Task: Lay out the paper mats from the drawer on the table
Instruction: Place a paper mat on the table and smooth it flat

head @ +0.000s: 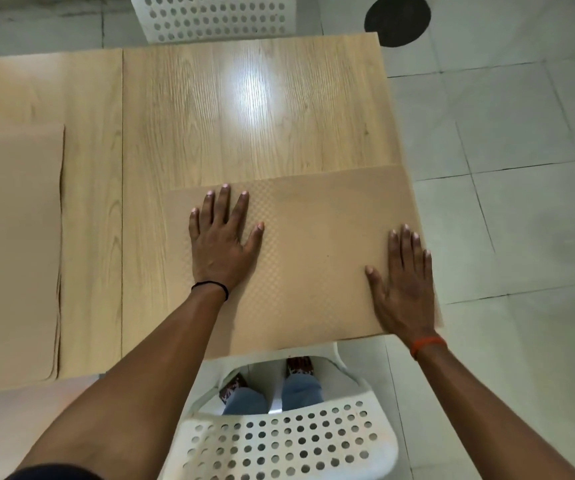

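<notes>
A tan paper mat with a fine embossed pattern lies flat at the near right corner of the wooden table. My left hand presses flat on its left part, fingers straight and spread. My right hand lies flat on its right edge, fingers straight. A stack of more paper mats sits at the left of the table, cut off by the frame edge. No drawer is in view.
A white perforated plastic chair stands right below me at the table's near edge. Another white perforated chair stands at the far side. Grey tiled floor lies to the right, with a dark round patch.
</notes>
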